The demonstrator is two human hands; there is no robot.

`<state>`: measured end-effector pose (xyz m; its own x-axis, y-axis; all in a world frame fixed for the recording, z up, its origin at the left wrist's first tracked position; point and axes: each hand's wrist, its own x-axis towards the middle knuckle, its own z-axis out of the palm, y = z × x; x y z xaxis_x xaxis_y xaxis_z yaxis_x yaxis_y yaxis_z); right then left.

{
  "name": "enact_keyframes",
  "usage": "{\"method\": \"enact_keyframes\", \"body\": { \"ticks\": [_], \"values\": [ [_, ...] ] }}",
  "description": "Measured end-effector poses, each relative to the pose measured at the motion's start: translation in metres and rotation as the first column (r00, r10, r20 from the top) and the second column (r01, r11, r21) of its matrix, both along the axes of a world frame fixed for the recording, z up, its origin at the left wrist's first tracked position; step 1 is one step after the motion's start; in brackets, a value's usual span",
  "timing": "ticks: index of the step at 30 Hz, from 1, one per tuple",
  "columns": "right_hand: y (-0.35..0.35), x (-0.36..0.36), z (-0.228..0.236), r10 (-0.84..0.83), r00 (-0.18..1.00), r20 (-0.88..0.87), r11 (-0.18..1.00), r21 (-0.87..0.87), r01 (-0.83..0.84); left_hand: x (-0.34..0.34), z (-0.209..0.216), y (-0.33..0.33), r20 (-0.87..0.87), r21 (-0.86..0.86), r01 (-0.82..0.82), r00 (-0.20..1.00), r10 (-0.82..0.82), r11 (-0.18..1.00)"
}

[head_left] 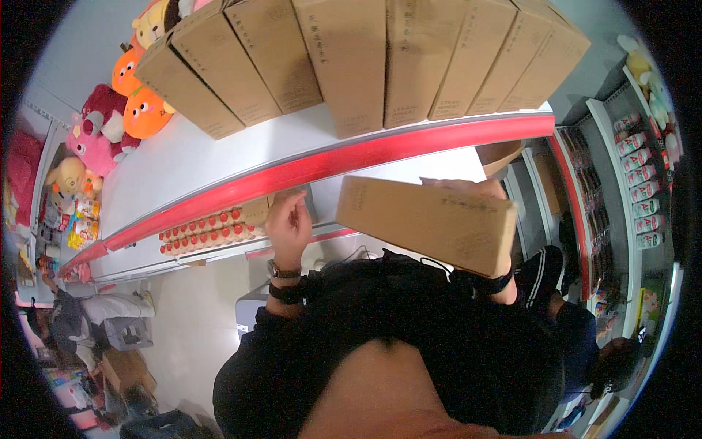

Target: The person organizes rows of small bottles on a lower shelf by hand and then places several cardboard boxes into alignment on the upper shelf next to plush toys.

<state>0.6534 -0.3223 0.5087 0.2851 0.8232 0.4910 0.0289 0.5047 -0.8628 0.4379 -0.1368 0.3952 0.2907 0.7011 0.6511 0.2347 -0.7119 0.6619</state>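
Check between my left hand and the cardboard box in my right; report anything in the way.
Nothing visible stands in the way: an open gap separates the left hand from the cardboard box in the right hand. The red shelf edge runs above both in the picture, not between them.

The held carton (pixel 431 223) is brown paperboard, matt and smooth-faced, with dark print; the upright cartons (pixel 344 66) appear to be of the same stock. The shelf board (pixel 197 161) has a smooth white finish. Its red edge strip (pixel 314 170) looks like glossy plastic. The orange plush toys (pixel 146 111) are soft, napped cloth. The black garment (pixel 387 293) is matt cloth. The pale floor (pixel 194 307) appears smooth with a slight sheen.
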Motion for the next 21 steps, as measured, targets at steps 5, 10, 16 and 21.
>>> {"method": "enact_keyframes", "body": {
  "ticks": [5,10,16,21],
  "values": [
    [-0.005,0.026,-0.059,0.036,0.945,0.324,0.977,-0.210,0.035,0.007,0.000,-0.001,0.058,0.050,-0.017,0.998,0.014,0.999],
    [0.007,0.027,-0.100,-0.087,0.953,0.290,0.945,-0.279,0.171,0.002,-0.002,-0.001,0.026,0.032,0.010,1.000,-0.011,0.999],
    [0.052,0.025,-0.127,-0.240,0.920,0.311,0.882,-0.326,0.340,-0.026,-0.003,0.000,-0.058,-0.018,-0.082,0.995,0.081,0.996],
    [0.085,0.027,-0.162,-0.287,0.912,0.293,0.837,-0.387,0.388,-0.046,-0.008,0.005,-0.120,-0.010,-0.157,0.981,0.154,0.988]
  ]
}}
